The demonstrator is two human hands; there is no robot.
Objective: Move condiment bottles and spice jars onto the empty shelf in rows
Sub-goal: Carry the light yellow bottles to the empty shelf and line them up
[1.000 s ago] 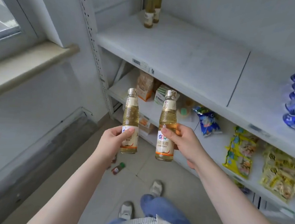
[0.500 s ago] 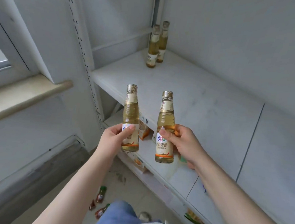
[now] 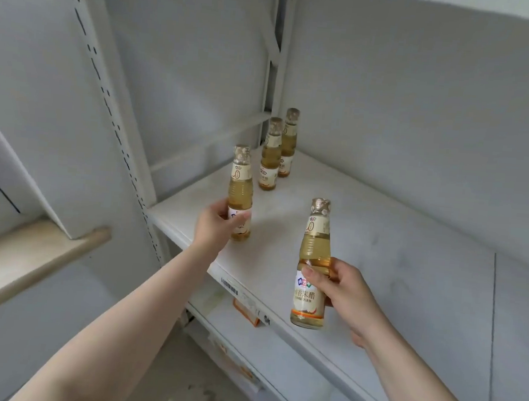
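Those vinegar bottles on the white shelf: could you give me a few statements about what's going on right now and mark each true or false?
1. Two bottles already stand together at the back left corner of the shelf. True.
2. The left hand is empty. False: it grips a bottle by its lower part, over the shelf's left end.
3. The right hand holds a bottle upright near the shelf's front edge. True.
4. The bottles hold a dark brown sauce. False: the liquid is pale golden.
5. The caps are off the bottles. False: every bottle shows a gold cap.
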